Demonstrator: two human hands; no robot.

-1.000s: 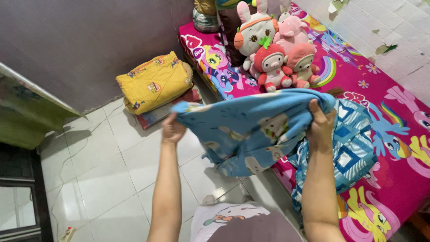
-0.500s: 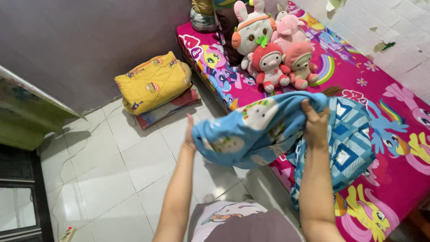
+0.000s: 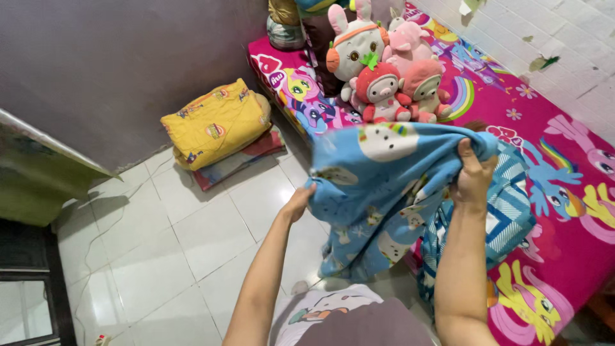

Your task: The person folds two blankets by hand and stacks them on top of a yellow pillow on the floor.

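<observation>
- Centrally, light-blue cartoon-print cloth point(image 3: 384, 192): held up in the air between both hands, over the edge of the bed and the floor; upper edge stretched roughly level, lower part hanging in loose folds.
- Left hand point(image 3: 301, 204): at the cloth's left edge, mostly hidden behind the fabric; appears to grip the edge, but how the fingers lie cannot be told.
- Right hand point(image 3: 473, 176): fingers closed together, bunching the cloth's upper right corner in a fist-like grip.
- Handling, as a judgement: soft, light and limp; it will sag wherever unsupported, so hold is best taken at corners or along a hem, with both hands apart to keep it spread. Not fragile, not slippery by the look of it.
- Blue-and-white checked cloth point(image 3: 509, 211): lying on the bed just beside the right hand, partly draped over the edge.
- Bed with pink cartoon sheet point(image 3: 564, 160): along the right side of the room, against a white wall.
- Plush toys point(image 3: 384, 70): a group sitting upright at the far end of the bed.
- Yellow folded bundle point(image 3: 214, 122): on the white tiled floor point(image 3: 192, 237) by the grey wall, resting on a flatter folded piece, well apart from the hands.
</observation>
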